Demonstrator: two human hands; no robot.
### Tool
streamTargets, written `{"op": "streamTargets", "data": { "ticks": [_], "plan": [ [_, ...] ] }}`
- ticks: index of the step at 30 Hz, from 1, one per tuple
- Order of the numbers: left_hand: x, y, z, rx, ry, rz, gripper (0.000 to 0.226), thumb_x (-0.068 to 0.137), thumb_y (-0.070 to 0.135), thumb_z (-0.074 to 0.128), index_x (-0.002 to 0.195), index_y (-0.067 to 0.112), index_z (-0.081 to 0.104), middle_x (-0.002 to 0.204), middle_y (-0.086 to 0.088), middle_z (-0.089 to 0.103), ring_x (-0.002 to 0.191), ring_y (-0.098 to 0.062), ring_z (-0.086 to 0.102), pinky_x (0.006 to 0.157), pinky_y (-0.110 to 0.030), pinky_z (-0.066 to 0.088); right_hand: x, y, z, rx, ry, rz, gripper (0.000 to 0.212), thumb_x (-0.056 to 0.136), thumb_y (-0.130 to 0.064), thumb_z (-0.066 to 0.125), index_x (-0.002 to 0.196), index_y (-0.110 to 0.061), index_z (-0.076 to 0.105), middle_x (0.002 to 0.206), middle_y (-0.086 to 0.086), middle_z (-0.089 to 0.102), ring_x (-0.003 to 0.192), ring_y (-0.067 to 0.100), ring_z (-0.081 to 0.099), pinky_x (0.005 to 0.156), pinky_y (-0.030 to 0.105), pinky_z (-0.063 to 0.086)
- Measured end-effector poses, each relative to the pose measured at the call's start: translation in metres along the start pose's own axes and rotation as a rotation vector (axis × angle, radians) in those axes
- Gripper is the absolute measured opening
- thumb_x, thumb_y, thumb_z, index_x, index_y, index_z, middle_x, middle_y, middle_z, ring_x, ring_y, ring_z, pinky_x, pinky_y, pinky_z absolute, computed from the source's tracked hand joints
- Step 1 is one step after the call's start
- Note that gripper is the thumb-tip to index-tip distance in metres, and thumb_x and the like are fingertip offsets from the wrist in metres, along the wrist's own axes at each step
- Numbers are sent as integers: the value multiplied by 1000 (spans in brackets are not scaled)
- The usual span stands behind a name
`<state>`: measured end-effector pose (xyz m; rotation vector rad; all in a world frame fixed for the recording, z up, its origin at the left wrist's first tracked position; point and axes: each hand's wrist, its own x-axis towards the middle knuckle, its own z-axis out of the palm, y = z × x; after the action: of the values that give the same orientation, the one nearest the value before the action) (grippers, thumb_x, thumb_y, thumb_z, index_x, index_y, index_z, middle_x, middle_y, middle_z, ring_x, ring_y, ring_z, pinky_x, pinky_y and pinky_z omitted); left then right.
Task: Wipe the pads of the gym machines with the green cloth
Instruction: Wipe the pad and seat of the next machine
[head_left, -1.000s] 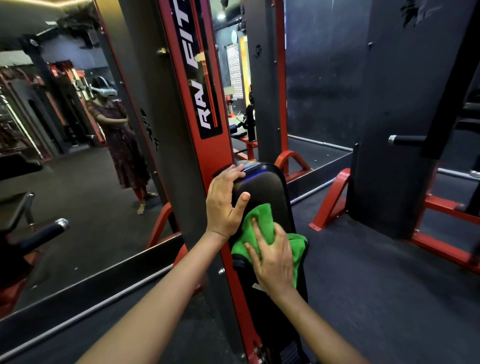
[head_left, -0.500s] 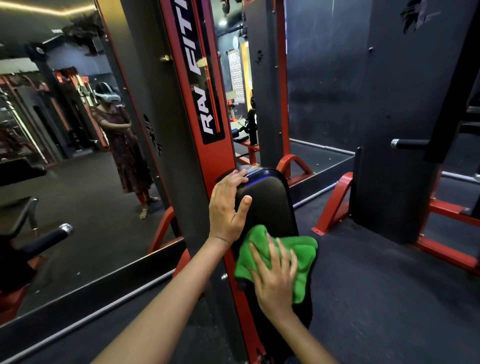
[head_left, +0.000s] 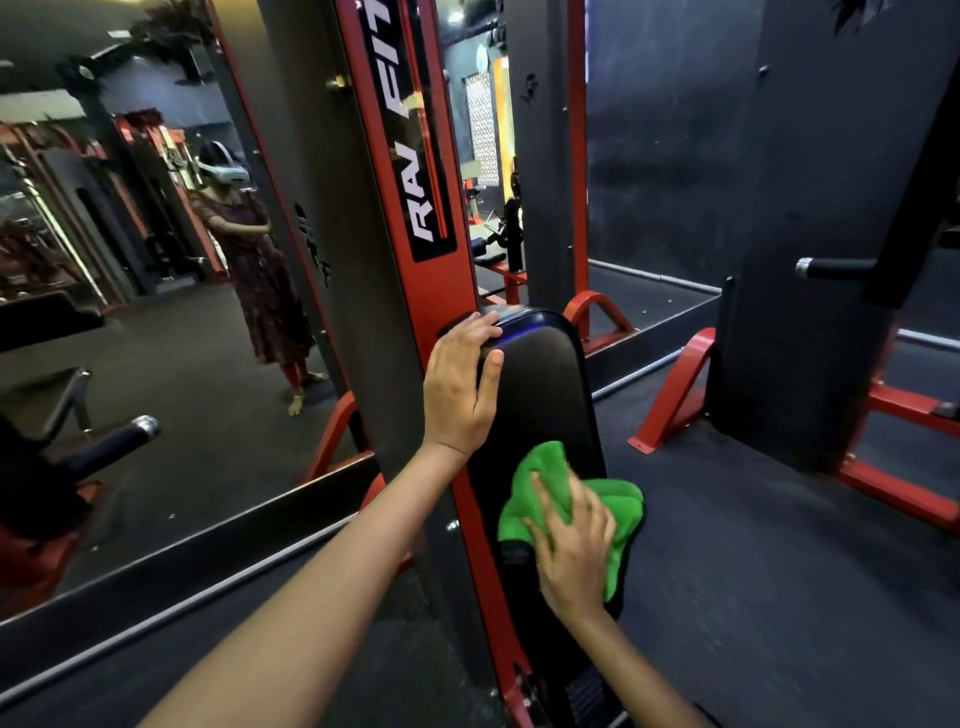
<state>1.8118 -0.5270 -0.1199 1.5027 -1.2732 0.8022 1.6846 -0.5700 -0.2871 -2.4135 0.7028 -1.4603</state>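
1. The black pad (head_left: 540, 395) stands upright, mounted against the right face of a red upright post (head_left: 415, 208) that carries white lettering on a black panel.
2. The left hand (head_left: 460, 387) rests over the pad's upper left edge, fingers curled onto the top rim and thumb laid on the front face; it grips the pad only.
3. The right hand (head_left: 574, 551) lies flat with fingers spread, pressing the green cloth (head_left: 566, 499) against the lower part of the pad face. The fingers are blurred.
4. The cloth is bunched, part of it hanging past the pad's right edge. It sits well below the left hand.
5. Immediately left of the post is a wall mirror (head_left: 156, 312), which shows the reflection of a person (head_left: 254, 270) wearing a headset and a dark patterned garment.
6. At the near left, a black handle with a chrome end cap (head_left: 117, 447) juts toward the mirror.
7. To the right, a dark machine housing (head_left: 831, 234) stands on a red floor frame (head_left: 883, 457), well apart from the pad. A second chrome-capped bar (head_left: 831, 267) projects from its side.
8. A red foot bracket (head_left: 597, 317) sits just behind the pad's top.
9. The dark rubber floor (head_left: 753, 597) between pad and housing is bare.
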Motion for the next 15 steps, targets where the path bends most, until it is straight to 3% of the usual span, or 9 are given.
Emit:
{"op": "streamTargets", "data": {
  "ticks": [3, 5, 7, 11, 15],
  "plan": [
    [1, 2, 0, 14, -11, -7, 32, 98, 25, 41, 112, 4, 61, 125, -6, 61, 123, -19, 52, 105, -36, 39, 23, -4, -5, 85, 59, 370, 52, 97, -56, 25, 142, -35, 38, 132, 14, 50, 105, 33, 49, 85, 48, 43],
    [1, 4, 0, 20, -8, -17, 30, 97, 23, 42, 112, 4, 61, 125, -6, 61, 122, -20, 52, 105, -35, 39, 53, -19, -12, 144, 93, 508, 52, 93, -52, 31, 139, -31, 43, 132, 18, 52, 105, 38, 51, 86, 49, 41],
    [0, 3, -1, 22, 1, -13, 29, 97, 22, 43, 111, 5, 61, 124, -6, 61, 122, -20, 52, 104, -35, 39, 69, -33, -15, 152, 94, 481, 53, 91, -50, 34, 138, -30, 47, 133, 16, 51, 107, 36, 50, 87, 48, 40],
    [0, 4, 0, 25, -3, -18, 28, 97, 21, 43, 111, 5, 60, 124, -6, 61, 122, -20, 52, 104, -36, 39, 46, -32, -10, 54, 38, 190, 47, 98, -53, 26, 138, -33, 41, 131, 7, 46, 107, 24, 45, 86, 43, 42],
    [1, 5, -1, 29, 1, -14, 28, 97, 22, 42, 111, 5, 60, 124, -5, 61, 122, -19, 52, 105, -36, 39, 46, -15, -9, 115, 68, 293, 49, 97, -54, 27, 140, -34, 39, 130, 10, 52, 104, 26, 47, 84, 47, 44]
  ]
}}
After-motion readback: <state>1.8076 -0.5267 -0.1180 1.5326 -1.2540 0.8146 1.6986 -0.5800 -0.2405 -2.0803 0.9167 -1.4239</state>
